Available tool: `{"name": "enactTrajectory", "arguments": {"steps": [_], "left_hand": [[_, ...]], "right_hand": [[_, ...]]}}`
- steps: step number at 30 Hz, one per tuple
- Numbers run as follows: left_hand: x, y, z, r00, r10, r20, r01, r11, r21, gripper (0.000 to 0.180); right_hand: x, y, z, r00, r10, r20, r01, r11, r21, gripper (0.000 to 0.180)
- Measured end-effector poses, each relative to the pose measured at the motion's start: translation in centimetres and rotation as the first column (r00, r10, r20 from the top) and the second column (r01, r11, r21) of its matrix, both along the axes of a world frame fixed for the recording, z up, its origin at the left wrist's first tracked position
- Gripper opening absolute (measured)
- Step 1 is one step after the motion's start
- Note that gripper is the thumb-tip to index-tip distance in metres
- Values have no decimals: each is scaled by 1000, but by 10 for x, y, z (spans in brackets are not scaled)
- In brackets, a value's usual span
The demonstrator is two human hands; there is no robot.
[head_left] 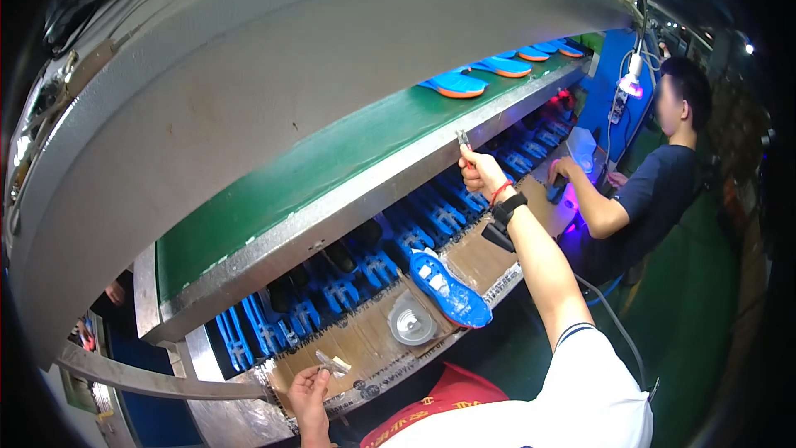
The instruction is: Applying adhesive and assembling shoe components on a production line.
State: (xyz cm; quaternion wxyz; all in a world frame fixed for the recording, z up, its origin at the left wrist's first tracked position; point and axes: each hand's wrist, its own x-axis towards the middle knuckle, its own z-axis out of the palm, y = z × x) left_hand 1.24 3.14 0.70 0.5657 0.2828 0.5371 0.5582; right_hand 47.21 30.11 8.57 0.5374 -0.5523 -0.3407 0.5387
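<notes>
Head view. Right hand (483, 172), centre-right of frame, was raised to the metal edge of the conveyor, fingers closed round a small metal tool (463, 141) with a reddish handle; its tip sat at the steel rail (365, 191). A black wristband and a red cord circled that wrist.

Left hand (308, 387), low centre-left, was pinched shut on a small pale, glinting piece (333, 362), held just above the cardboard-covered bench (365, 340). What the piece was could not be told.

Blue shoe sole (449, 289) lay flat on the cardboard at centre, between the two hands, glossy, with white patches near its upper end, its lower end reaching past the bench edge. Just left of it sat a clear round plastic container (412, 321), touching or nearly so.

Green belt (332, 162) ran matte and smooth from lower left to upper right, carrying blue soles with orange rims (458, 85) in the upper right. Above it curved a large grey metal hood (249, 75), scuffed and dull, filling the upper left and hiding the belt's far side. Under the rail, rows of blue plastic ribbed racks (431, 216) stood along the bench's back.

At right, another person (655, 191) in a dark shirt sat with a hand on the bench under purple lamp light (632, 87). The floor there was green.
</notes>
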Motion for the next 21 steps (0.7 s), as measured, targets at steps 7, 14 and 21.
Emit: {"name": "enactTrajectory", "arguments": {"steps": [7, 14, 21], "left_hand": [[7, 9, 5, 999, -42, 33, 42, 999, 19, 22], [13, 10, 14, 998, -67, 9, 66, 998, 18, 22], [5, 6, 3, 998, -55, -20, 54, 998, -33, 23]], "right_hand": [[23, -17, 2, 991, 11, 131, 4, 993, -118, 41], [9, -4, 1, 916, 262, -305, -298, 952, -77, 45], [-1, -24, 4, 446, -314, 838, 127, 949, 288, 54]]}}
